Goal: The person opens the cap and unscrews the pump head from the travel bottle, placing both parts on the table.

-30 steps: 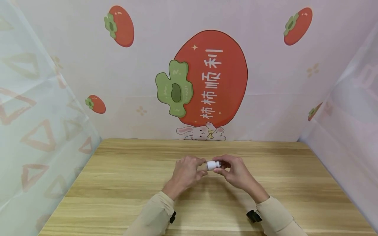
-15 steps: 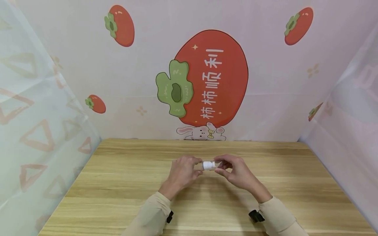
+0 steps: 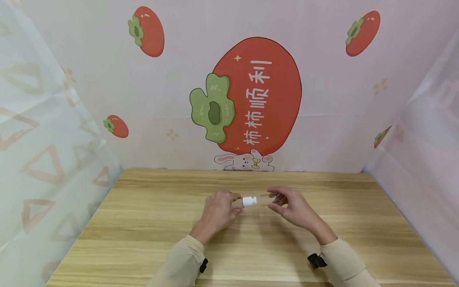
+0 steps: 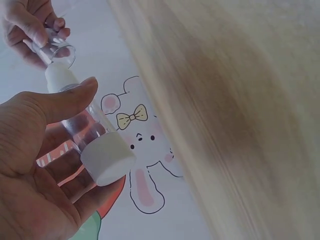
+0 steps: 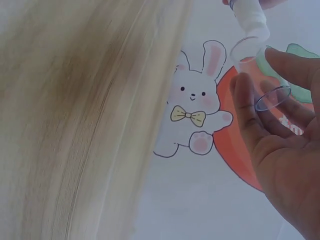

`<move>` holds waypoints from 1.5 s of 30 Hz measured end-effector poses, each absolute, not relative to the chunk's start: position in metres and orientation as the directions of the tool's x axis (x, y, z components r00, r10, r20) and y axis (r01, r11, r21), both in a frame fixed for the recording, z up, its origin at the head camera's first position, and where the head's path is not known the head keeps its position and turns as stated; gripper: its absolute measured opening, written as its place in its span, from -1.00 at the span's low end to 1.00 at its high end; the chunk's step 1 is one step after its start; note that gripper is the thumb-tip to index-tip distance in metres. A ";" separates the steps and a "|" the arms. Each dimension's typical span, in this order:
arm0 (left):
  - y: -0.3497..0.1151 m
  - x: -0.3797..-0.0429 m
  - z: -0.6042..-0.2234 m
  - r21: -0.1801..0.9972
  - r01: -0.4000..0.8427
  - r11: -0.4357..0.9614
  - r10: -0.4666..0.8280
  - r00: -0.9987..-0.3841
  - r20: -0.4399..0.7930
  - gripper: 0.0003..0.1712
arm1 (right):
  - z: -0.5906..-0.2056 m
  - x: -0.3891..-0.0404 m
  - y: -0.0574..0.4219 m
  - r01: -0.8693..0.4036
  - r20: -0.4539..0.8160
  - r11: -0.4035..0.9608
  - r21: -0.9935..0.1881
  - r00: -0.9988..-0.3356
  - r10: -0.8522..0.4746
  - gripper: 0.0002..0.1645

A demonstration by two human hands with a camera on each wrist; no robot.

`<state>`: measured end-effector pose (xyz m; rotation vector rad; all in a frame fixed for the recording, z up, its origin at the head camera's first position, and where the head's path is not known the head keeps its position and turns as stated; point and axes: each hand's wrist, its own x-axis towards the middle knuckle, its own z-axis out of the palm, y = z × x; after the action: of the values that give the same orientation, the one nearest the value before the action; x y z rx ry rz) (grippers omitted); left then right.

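Near the middle of the table, my left hand (image 3: pixel 218 209) holds a small slim bottle (image 3: pixel 248 201) lying sideways in the air. In the left wrist view the bottle has a clear body, a white base (image 4: pixel 107 159) and a narrower white top (image 4: pixel 59 76); thumb and fingers wrap its middle. My right hand (image 3: pixel 292 209) pinches a clear tube-shaped cap (image 3: pixel 263 199) between thumb and fingers. The cap's round mouth faces the bottle's white top. In the head view a gap shows between the white top and my right fingertips, bridged by the see-through cap.
The wooden table (image 3: pixel 161 239) spreads beneath both hands. A printed backdrop (image 3: pixel 172 79) with persimmons and a rabbit stands behind its far edge, with pale side sheets (image 3: pixel 423 159) left and right. Black wrist straps (image 3: pixel 317 261) sit at both sleeves.
My left hand has shifted left with the bottle, and my right hand has moved slightly right with the clear cap. The cap has slid off along the bottle, baring its white top.
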<state>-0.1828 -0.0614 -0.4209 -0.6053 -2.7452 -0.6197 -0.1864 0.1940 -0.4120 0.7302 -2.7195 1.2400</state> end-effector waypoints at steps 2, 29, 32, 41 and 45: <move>-0.062 -0.183 -0.421 0.356 0.445 0.822 0.332 -0.881 0.336 -0.59 | -0.414 -0.188 0.197 -0.436 0.234 0.583 -0.685 -0.890 -0.390 -0.56; -0.056 -0.180 -0.424 0.422 0.462 0.780 0.330 -0.877 0.350 -0.62 | -0.418 -0.216 0.205 -0.468 0.149 0.798 -0.380 -0.882 -0.446 -0.61; -0.055 -0.180 -0.424 0.426 0.471 0.772 0.338 -0.873 0.353 -0.62 | -0.418 -0.218 0.204 -0.457 0.135 0.807 -0.374 -0.888 -0.440 -0.61; -0.054 -0.180 -0.425 0.429 0.472 0.770 0.340 -0.873 0.349 -0.61 | -0.420 -0.222 0.200 -0.435 0.080 0.822 -0.366 -0.895 -0.438 -0.74; -0.054 -0.180 -0.426 0.422 0.470 0.776 0.340 -0.874 0.348 -0.61 | -0.422 -0.223 0.198 -0.454 0.092 0.820 -0.348 -0.887 -0.453 -0.74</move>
<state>-0.1800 -0.0536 -0.4262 -0.6308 -2.7172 -0.7430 -0.2225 0.1977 -0.4217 0.7457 -2.9923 0.5749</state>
